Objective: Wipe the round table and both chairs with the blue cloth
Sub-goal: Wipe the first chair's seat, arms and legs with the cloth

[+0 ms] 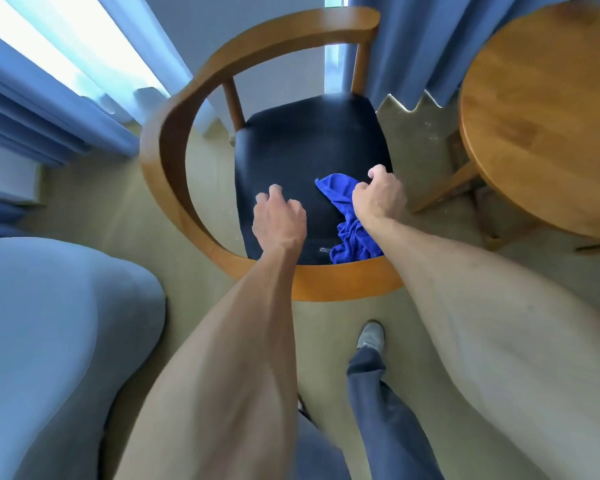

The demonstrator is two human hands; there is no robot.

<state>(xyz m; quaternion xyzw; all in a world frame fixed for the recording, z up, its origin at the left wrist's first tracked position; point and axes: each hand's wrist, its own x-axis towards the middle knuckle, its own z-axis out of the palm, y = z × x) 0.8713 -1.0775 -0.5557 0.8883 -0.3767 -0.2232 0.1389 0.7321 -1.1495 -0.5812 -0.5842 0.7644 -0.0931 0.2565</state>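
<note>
One round table [548,109] right of chair [174,140] (curtains [413,39] behind)

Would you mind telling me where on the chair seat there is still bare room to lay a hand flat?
The far half of the black seat, up to the two back posts, lies bare, as does the strip between the left hand and the blue cloth. The near right corner is crowded: the right hand holds the bunched cloth there.
</note>
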